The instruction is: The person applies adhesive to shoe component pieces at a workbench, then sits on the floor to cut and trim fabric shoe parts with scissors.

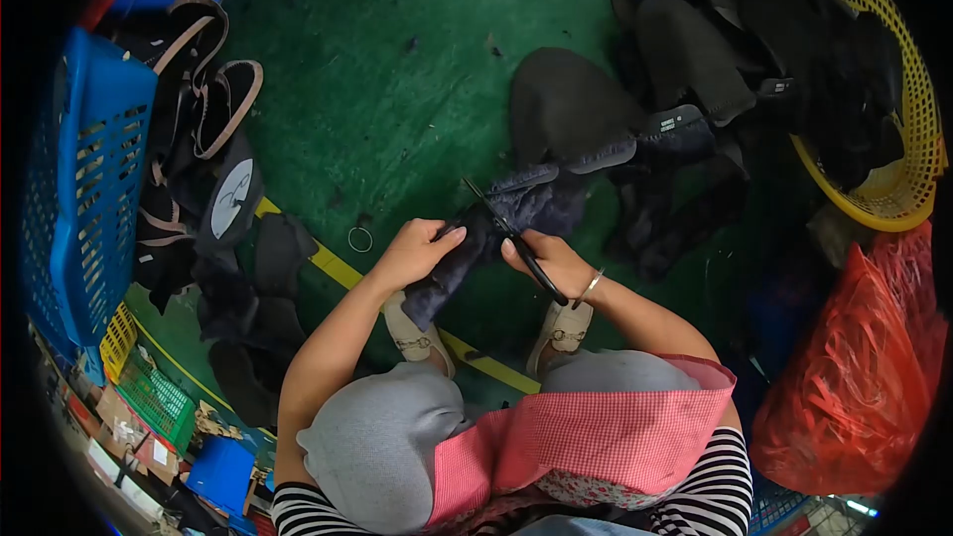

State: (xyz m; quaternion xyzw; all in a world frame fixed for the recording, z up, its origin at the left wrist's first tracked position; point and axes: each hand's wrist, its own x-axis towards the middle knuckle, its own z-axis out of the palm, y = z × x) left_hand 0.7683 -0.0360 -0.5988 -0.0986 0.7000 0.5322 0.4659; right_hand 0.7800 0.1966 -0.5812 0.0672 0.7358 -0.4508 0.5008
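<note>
Dark, furry fabric pieces (536,201) stretch in a chain from between my hands toward the dark pile at the upper right. My left hand (422,250) pinches the near part of this fabric, thumb on top. In my right hand (548,263) is a pair of black-handled scissors (541,273), its blades pointing up and left over the fabric. The blades look slightly apart. Small labels (675,121) with white print show on the dark pieces. A large dark rounded piece (566,104) lies on the floor beyond my hands.
A yellow basket (918,119) holds dark pieces at the upper right, with a red plastic bag (844,377) below it. On the left stand a blue basket (94,169) and black pieces with pink edging (238,119). Yellow tape (476,360) crosses the green floor (367,69).
</note>
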